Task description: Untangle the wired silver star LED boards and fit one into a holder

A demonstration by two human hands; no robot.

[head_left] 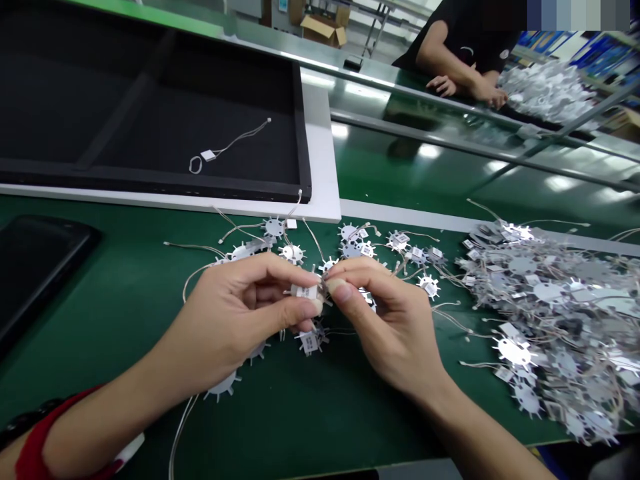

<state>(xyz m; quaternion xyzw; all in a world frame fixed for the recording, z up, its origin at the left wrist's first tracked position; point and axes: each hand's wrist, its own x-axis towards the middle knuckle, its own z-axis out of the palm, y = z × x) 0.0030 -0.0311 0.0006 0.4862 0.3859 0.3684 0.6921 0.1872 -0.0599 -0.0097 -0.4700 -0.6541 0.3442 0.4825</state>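
My left hand (237,313) pinches a small white block (305,291) between thumb and forefinger above the green mat (125,307). My right hand (387,313) meets it from the right, its thumb and fingers pinched on the other end of the same small part. Several silver toothed discs with thin wires (293,252) lie scattered on the mat just beyond and under both hands. One more disc with a white tag (310,340) lies directly below my fingers.
A large heap of the same wired discs (555,313) fills the right side. A black tray (150,100) at the back left holds one wired tag (207,155). A dark phone-like slab (35,267) lies far left. Another person's arms (465,83) rest beyond the conveyor.
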